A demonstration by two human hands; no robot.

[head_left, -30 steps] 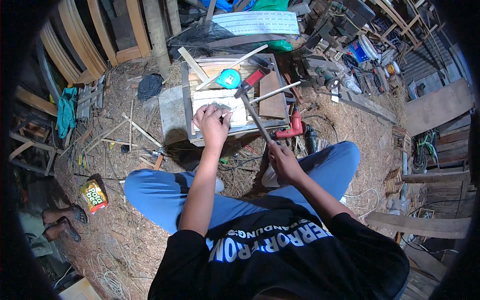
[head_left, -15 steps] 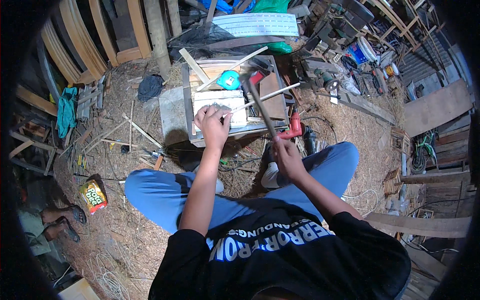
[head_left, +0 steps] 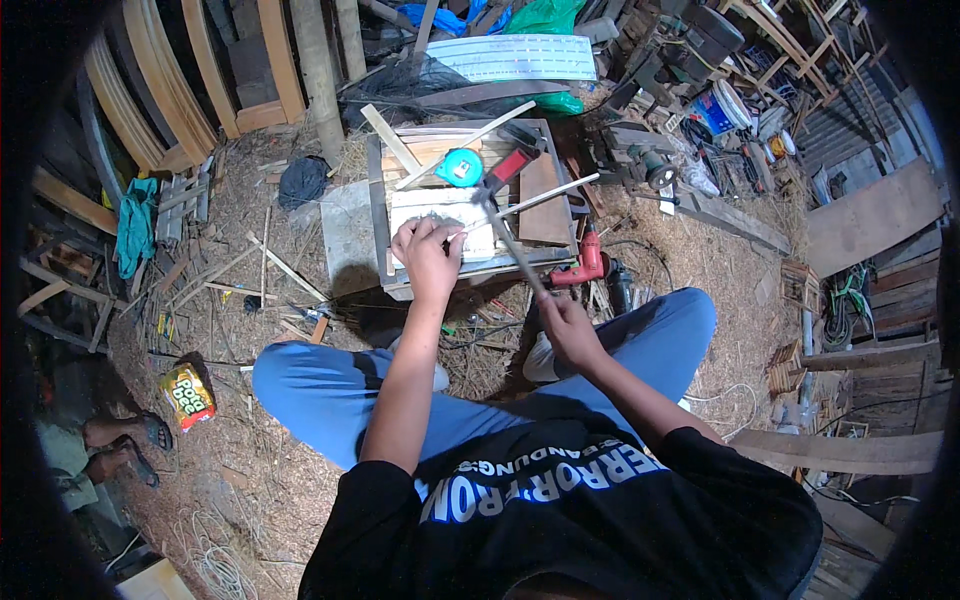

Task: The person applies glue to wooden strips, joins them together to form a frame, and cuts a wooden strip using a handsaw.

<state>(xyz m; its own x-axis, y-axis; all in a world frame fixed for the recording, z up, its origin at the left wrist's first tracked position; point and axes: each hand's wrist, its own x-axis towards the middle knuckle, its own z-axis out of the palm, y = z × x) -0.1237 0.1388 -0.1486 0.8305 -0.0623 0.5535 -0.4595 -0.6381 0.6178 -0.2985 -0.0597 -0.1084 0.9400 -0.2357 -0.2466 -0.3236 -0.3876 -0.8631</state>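
Note:
My left hand rests on a white block on the low wooden work table, its fingers pinched at the near end of a thin wooden strip. Whether a small piece is also between the fingertips is hidden. My right hand is wrapped round the handle of a hammer. Just beyond my left fingertips, the hammer's head hangs over the block and hides part of the strip. Behind the block lie a turquoise tape measure and a red-and-black object.
A red power drill stands at the table's right edge, beside my knee. More wood strips cross the far side of the table. Scraps and shavings cover the floor. At left are a snack bag and another person's sandalled feet.
The hammer head has come down toward the block and my left fingers. My right hand has shifted slightly left and nearer to me. My left hand stays nearly in place.

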